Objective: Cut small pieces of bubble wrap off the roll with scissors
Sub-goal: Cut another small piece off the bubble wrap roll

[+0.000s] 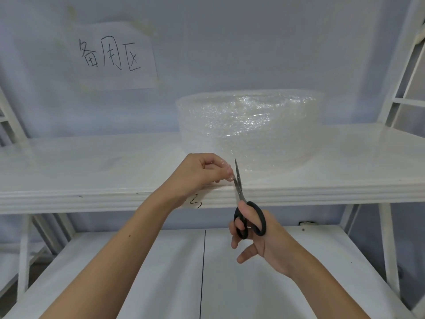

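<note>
Roll: the big clear plastic bubble wrap roll stands on the white upper shelf board, near the pale wall, a little right of the middle.
Loose end: a thin sheet of the wrap comes from the roll forward to the front edge of the shelf, where the left hand holds it.
Left hand: the left hand pinches the loose end between thumb and curled fingers, just above the shelf edge.
Right hand: the right hand grips the black-handled steel scissors, fingers through the loops.
Blades: they point up, only slightly apart, just beside the left fingertips at the shelf edge.
Open room: the shelf left of the roll and the white lower board are bare.
Wall: a white paper sign with handwritten characters is stuck above the shelf.
</note>
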A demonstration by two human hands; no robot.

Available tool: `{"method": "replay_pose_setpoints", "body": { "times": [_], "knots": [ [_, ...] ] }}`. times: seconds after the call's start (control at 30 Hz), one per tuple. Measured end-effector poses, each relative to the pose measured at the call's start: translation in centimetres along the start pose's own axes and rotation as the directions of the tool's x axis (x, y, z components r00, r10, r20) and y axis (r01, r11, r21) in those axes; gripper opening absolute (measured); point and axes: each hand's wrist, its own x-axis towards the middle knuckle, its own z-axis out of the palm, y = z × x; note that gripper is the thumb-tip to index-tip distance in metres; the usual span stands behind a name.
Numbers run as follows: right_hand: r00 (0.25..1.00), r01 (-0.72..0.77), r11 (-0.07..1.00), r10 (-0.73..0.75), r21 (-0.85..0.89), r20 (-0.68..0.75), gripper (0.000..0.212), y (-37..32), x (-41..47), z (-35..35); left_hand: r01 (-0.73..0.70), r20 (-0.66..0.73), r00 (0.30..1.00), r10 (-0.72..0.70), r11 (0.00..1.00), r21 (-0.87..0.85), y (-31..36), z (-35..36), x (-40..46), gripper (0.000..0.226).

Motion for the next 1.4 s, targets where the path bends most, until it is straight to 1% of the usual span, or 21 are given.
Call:
{"method": "replay_pose_setpoints", "body": {
  "times": [0.13,0.33,0.67,0.83,0.93,1.17,1.33,1.4],
  "knots": [
    [0.999,0.025,1.000,-0.024,-0.011,0.023,0.045,-0.5,0.2,-0.2,-0.002,0.001,1.000,0.002,1.000,-0.016,-0.1,-0.1,0.0,0.012],
    [0.998,0.041,0.998,-0.039,-0.037,0.041,0.043,-0.6,0.1,-0.8,-0.007,0.011,1.000,0.008,0.999,-0.039,-0.3,-0.2,0.2,0.006],
    [0.998,0.059,0.998,-0.060,-0.033,-0.020,0.040,-0.7,0.2,-0.5,-0.010,0.014,1.000,0.011,0.999,-0.052,-0.3,-0.1,0.3,0.006],
    [0.997,0.058,0.998,-0.059,-0.029,-0.055,0.047,-0.7,0.3,-0.2,0.004,0.019,1.000,-0.003,0.999,-0.039,-0.3,-0.2,0.4,0.012],
    [0.996,0.061,0.997,-0.063,-0.039,-0.056,0.040,-0.8,0.2,0.0,0.000,0.021,1.000,0.001,0.999,-0.032,-0.3,-0.1,0.4,0.007],
    [0.996,0.076,0.996,-0.078,-0.040,-0.051,0.045,-1.2,0.4,0.0,0.000,0.039,0.999,0.000,1.000,0.000,-0.3,-0.2,0.4,0.008],
    [0.995,0.070,0.997,-0.073,-0.040,-0.066,0.046,-1.6,0.8,0.1,0.005,0.026,1.000,-0.004,1.000,-0.006,-0.4,-0.4,0.5,0.012],
    [0.994,0.077,0.996,-0.080,-0.039,-0.074,0.046,-1.5,0.8,0.2,0.001,0.024,1.000,0.000,1.000,-0.003,-0.5,-0.4,0.6,0.009]
  ]
}}
